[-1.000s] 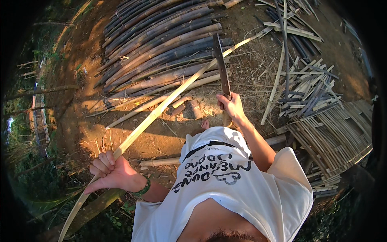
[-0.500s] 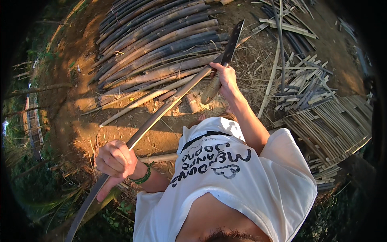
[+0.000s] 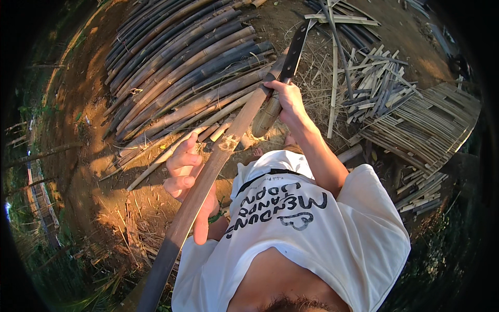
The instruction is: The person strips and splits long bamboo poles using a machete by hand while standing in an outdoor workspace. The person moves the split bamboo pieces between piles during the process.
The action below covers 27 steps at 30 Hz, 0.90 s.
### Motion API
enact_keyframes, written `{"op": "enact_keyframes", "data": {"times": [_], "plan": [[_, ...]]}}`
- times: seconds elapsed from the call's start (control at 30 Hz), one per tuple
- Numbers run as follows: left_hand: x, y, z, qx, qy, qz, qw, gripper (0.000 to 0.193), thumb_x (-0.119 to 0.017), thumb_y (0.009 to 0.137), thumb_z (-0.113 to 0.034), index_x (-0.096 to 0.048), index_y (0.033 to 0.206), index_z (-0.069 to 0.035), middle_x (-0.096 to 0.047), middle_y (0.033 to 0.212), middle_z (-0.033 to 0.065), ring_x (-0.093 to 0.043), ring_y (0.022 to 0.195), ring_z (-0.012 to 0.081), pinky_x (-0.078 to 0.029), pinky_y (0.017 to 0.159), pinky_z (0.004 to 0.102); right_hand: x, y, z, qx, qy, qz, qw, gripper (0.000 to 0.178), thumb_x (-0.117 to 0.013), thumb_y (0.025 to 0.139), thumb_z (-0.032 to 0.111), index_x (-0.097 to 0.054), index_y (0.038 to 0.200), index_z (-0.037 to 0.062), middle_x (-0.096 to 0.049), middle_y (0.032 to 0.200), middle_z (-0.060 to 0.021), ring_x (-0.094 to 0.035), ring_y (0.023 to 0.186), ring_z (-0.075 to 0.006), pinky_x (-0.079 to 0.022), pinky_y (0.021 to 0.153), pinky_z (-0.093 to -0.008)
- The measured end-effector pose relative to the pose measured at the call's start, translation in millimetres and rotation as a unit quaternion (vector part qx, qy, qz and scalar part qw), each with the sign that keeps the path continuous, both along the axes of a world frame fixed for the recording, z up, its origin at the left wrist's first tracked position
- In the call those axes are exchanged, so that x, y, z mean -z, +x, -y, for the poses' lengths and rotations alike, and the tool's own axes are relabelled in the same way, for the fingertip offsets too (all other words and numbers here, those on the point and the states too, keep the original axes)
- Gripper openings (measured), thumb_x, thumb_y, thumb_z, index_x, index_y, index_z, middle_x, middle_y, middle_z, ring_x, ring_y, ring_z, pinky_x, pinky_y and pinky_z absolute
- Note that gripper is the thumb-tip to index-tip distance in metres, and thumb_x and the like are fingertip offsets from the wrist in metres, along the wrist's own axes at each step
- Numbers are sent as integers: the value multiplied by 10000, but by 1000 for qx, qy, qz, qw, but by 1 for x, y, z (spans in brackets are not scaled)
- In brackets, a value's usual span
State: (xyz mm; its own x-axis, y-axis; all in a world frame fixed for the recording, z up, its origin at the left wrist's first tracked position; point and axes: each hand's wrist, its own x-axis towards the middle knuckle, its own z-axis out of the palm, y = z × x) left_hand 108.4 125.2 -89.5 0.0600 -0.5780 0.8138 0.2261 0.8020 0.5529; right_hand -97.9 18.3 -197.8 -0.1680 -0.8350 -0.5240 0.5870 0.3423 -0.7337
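A long split bamboo strip [image 3: 208, 174], brown with a darker lower end, runs diagonally from the lower left up to my right hand [image 3: 287, 101]. That hand is closed around a machete [image 3: 295, 53] near the top of its thick, bamboo-coloured handle. The machete's dark blade, with small holes along it, points up and away, and its thumb side also presses the strip's far end. My left hand [image 3: 189, 182] has its fingers spread beneath and beside the strip, not wrapped round it. A pale node [image 3: 226, 142] marks the strip just beyond those fingers.
Dark and tan bamboo poles [image 3: 176, 67] lie in a row on the dirt ahead. To the right are a heap of split slats [image 3: 382, 78] and a woven slat panel [image 3: 429, 125]. Shavings [image 3: 317, 67] litter the ground, and greenery edges the left.
My left hand has loosened from the strip, its fingers spreading, and has moved up and right along it. The strip has turned its broad face up and sits steeper; my right hand keeps its grip.
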Motion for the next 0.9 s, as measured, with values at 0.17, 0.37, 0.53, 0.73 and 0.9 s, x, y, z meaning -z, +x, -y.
{"op": "enact_keyframes", "data": {"times": [0.17, 0.37, 0.53, 0.73, 0.9], "plan": [[-7, -2, 9, 134, -91, 25, 986, 786, -486, 733, -872, -563, 822, -94, -588, 774, 91, -617, 912, 296, -499, 878, 496, -20, -1, -36, -94, -14, -74, 993, 178, -736, 862, 123, -590, 856, 22, -630, 718, -53, -595, 624, -133, -494, 592, -289], [-3, -12, 7, 76, -63, -20, 995, 757, -339, 777, -863, -467, 750, -118, -470, 667, 38, -519, 735, 237, -464, 728, 423, -73, 3, -127, -274, -69, -242, 928, 209, -752, 831, 133, -570, 772, 49, -571, 654, 1, -545, 598, -83, -431, 555, -271], [-2, -31, 10, 21, -82, -58, 995, 748, -217, 813, -855, -386, 690, -137, -372, 579, -6, -438, 588, 188, -435, 604, 362, -121, 18, -166, -307, -208, -301, 879, 228, -757, 749, 150, -615, 809, -18, -556, 587, -134, -564, 541, -253, -429, 555, -357], [-1, -48, 13, -37, -115, -76, 990, 759, -71, 856, -846, -290, 618, -160, -254, 472, -60, -340, 412, 129, -400, 454, 290, -106, 25, -172, -254, -278, -336, 863, 196, -700, 683, 87, -628, 807, -47, -581, 604, -223, -613, 586, -394, -477, 559, -424], [4, -42, 10, 5, -110, -104, 988, 828, -241, 827, -889, -461, 688, -103, -430, 499, 2, -513, 494, 171, -462, 510, 317, -105, 31, -174, -233, -297, -361, 853, 186, -692, 672, 73, -609, 796, -40, -572, 616, -221, -610, 593, -409, -472, 555, -423]]}}
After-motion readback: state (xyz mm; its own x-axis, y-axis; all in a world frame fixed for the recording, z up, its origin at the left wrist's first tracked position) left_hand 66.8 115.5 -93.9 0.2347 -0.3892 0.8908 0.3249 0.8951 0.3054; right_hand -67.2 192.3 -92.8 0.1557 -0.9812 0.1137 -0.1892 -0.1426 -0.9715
